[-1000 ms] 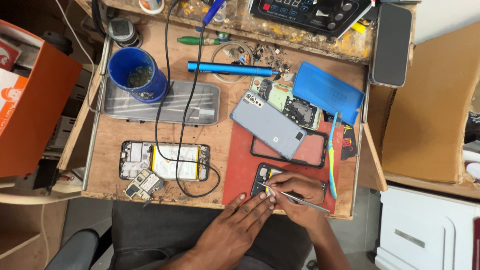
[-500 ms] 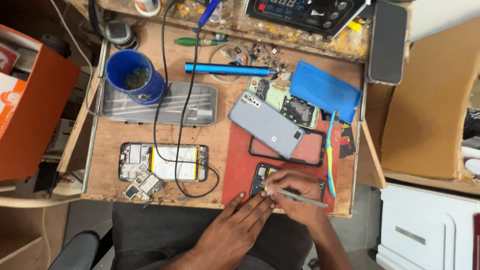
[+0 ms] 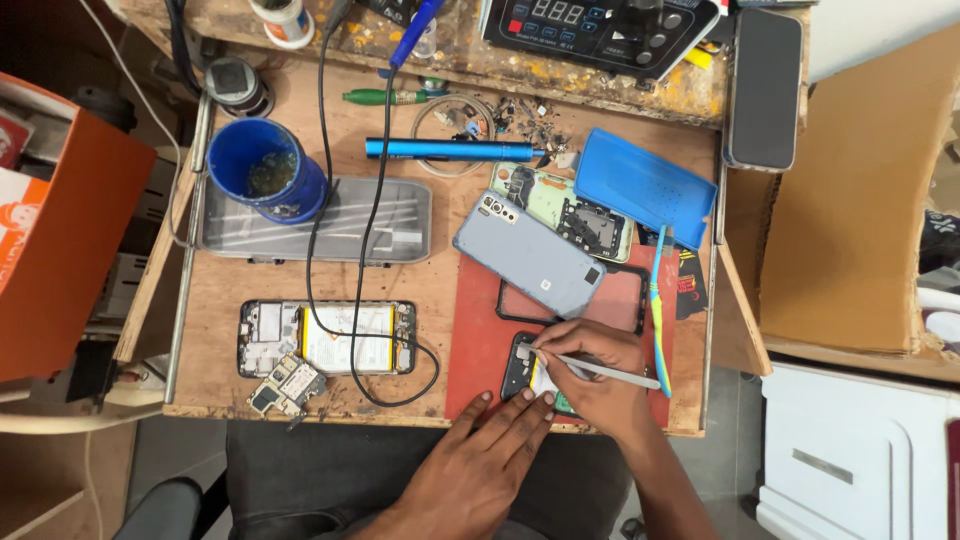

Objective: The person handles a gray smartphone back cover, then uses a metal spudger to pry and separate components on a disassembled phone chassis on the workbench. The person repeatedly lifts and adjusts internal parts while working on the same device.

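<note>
My right hand (image 3: 598, 372) grips slim metal tweezers (image 3: 600, 367), their tip touching the top of a small opened phone (image 3: 523, 367) that lies on the red mat (image 3: 480, 330) at the tray's front edge. Most of that phone is hidden under the hand. My left hand (image 3: 483, 457) rests flat with its fingertips against the phone's lower edge, holding nothing. A grey-blue phone back cover (image 3: 532, 252) lies just above, on a dark phone frame (image 3: 622, 298).
An opened phone with its battery showing (image 3: 328, 337) and a loose circuit board (image 3: 285, 383) lie at front left under a black cable (image 3: 372, 200). Behind are a clear tray (image 3: 360, 222), a blue cup (image 3: 262, 172), a blue screwdriver (image 3: 450, 149), a blue pad (image 3: 646, 186) and a toothbrush (image 3: 658, 310).
The tweezers' tip has shifted slightly up and left on the small phone. The view has drifted a little; both hands stay in place.
</note>
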